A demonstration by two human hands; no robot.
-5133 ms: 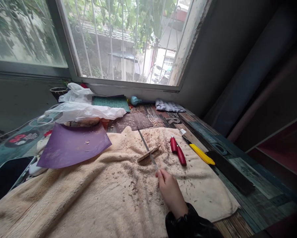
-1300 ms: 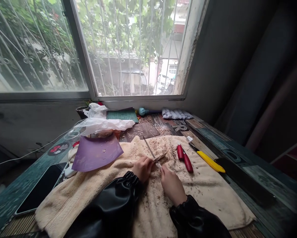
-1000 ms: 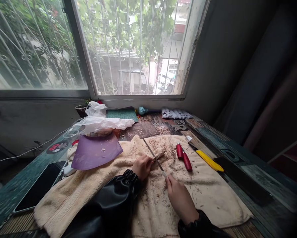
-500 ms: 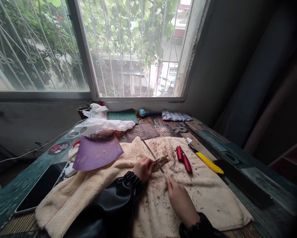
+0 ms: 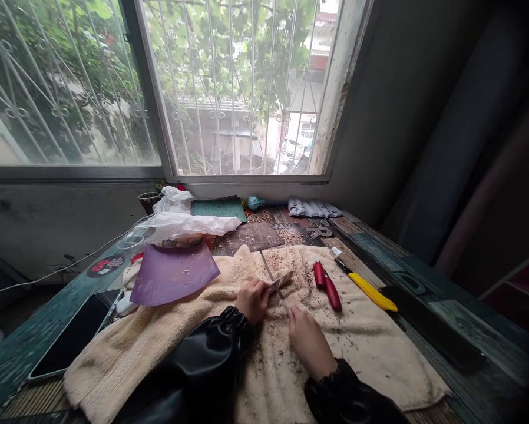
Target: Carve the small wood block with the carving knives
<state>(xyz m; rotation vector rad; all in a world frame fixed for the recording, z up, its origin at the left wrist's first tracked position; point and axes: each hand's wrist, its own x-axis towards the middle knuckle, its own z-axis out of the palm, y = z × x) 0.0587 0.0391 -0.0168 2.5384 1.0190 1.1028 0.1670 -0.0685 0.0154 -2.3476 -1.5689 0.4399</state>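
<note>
My left hand (image 5: 252, 300) is closed on a small piece of wood (image 5: 286, 278), pressing it down over the beige towel (image 5: 388, 365). In my closed right hand (image 5: 311, 341) is the pale grip of a long thin file (image 5: 267, 265). The file's narrow dark blade crosses the wood just beyond my left fingertips, its tip pointing toward the window. Brown shavings are scattered over the towel around both hands. Two red-handled tools (image 5: 329, 285) lie to the right of the wood, and my fingers partly hide the wood's near end.
A yellow-handled tool (image 5: 373, 291) lies across the towel's right edge. At left are purple sandpaper (image 5: 174, 275), a phone (image 5: 74, 333) and a white plastic bag (image 5: 194, 224). Behind, near the window, are a green mat (image 5: 218, 208) and a grey padded bundle (image 5: 314, 207).
My right hand has shifted left and slightly away from me with the file, so its grip is closer to the wood. My left hand stays nearly in place.
</note>
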